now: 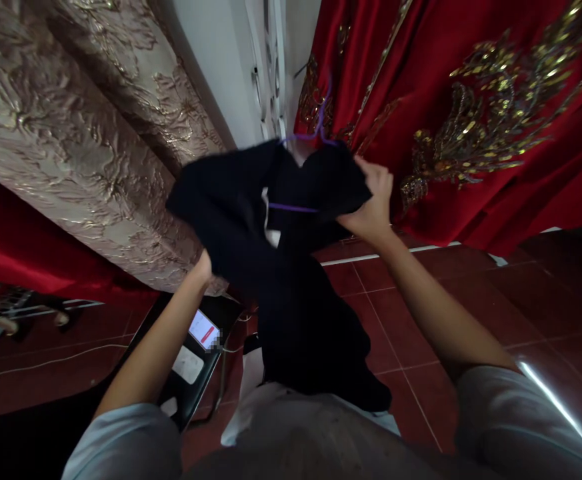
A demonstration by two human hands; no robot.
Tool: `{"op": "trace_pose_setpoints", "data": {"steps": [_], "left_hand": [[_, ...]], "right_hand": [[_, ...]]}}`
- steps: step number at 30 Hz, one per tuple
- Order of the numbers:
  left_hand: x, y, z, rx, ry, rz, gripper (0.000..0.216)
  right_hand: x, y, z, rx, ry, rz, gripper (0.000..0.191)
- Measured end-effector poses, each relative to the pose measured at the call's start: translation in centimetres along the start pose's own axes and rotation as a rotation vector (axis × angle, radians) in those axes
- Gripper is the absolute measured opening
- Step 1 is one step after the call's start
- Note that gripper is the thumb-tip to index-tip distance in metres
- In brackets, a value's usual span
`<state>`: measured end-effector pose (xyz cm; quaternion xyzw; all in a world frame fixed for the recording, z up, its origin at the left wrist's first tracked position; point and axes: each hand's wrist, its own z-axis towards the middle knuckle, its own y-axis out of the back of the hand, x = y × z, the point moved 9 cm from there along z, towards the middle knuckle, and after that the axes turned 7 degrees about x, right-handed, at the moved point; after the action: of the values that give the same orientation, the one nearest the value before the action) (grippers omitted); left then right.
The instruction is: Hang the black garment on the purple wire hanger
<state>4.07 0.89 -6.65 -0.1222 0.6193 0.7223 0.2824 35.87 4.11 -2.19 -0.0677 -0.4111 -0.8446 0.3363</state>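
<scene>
A black garment (291,267) hangs in front of me on a purple hanger (295,208), whose hook rises near the red cloth. My right hand (373,200) is closed on the garment's right shoulder, fingers wrapped over the fabric. My left hand (203,265) reaches under the garment's left side; its fingers are hidden behind the black cloth.
A red dress with gold sequin embroidery (471,113) hangs at the right. A beige embossed fabric (81,133) hangs at the left. Below it, a phone with a lit screen (204,329) lies on a black chair (191,373). Dark red floor tiles (471,293) lie beneath.
</scene>
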Motion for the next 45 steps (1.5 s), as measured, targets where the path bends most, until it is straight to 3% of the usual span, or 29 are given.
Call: {"op": "trace_pose_setpoints", "data": {"steps": [4, 8, 12, 16, 18, 20, 21, 23, 25, 27, 31, 33, 35, 38, 42, 45], "left_hand": [[4.0, -2.2, -0.6, -0.074, 0.068, -0.537, 0.071], [4.6, -3.4, -0.7, -0.164, 0.112, -0.572, 0.075], [3.1, -3.8, -2.4, -0.282, 0.153, -0.773, 0.068], [2.4, -4.5, -5.6, -0.521, 0.239, -1.134, 0.056], [2.0, -5.3, -7.0, -0.581, 0.294, -1.234, 0.052], [1.5, -6.1, -8.1, -0.583, 0.331, -1.285, 0.05], [1.2, -6.4, -8.5, -0.582, 0.341, -1.293, 0.049], [1.0, -6.8, -9.3, -0.572, 0.351, -1.273, 0.049], [1.2, -6.9, -9.9, -0.573, 0.351, -1.204, 0.047], [1.6, -6.2, -10.4, -0.639, 0.298, -1.071, 0.048], [0.9, -4.5, -11.7, -0.867, 0.135, -0.716, 0.062], [-0.2, -5.4, -11.2, -0.78, 0.096, -0.66, 0.046], [-1.9, -7.6, -9.8, -0.535, 0.038, -0.733, 0.022], [-4.9, -10.4, -8.7, -0.252, -0.059, -0.86, 0.02], [-6.8, -11.1, -8.1, -0.188, -0.138, -0.789, 0.025], [-6.9, -11.3, -7.4, -0.183, -0.157, -0.705, 0.015]], "right_hand": [[1.2, 2.9, 4.5, 0.025, 0.0, -0.014, 0.088], [4.3, 3.8, 6.9, 0.131, 0.091, -0.066, 0.092], [5.3, 4.5, 5.4, 0.159, 0.2, -0.16, 0.102], [6.0, 2.8, 1.8, 0.095, 0.269, -0.031, 0.087], [5.9, 0.9, -0.2, -0.053, 0.152, 0.09, 0.069], [5.2, -2.4, -2.7, -0.194, -0.061, 0.253, 0.047], [4.7, -5.0, -4.0, -0.182, -0.177, 0.345, 0.04], [3.7, -10.8, -6.5, -0.014, -0.425, 0.534, 0.036], [3.0, -14.9, -9.6, 0.131, -0.626, 0.696, 0.031], [2.8, -16.1, -12.6, 0.18, -0.739, 0.794, 0.029], [3.8, -14.4, -16.5, 0.195, -0.824, 0.867, 0.042], [5.0, -13.6, -16.9, 0.24, -0.823, 0.909, 0.049], [6.2, -13.1, -16.5, 0.261, -0.812, 0.937, 0.054], [6.8, -12.0, -15.6, 0.177, -0.808, 0.942, 0.056], [6.5, -10.7, -15.3, 0.098, -0.749, 0.962, 0.051], [7.1, -10.7, -15.2, 0.215, -0.65, 1.039, 0.042]]}}
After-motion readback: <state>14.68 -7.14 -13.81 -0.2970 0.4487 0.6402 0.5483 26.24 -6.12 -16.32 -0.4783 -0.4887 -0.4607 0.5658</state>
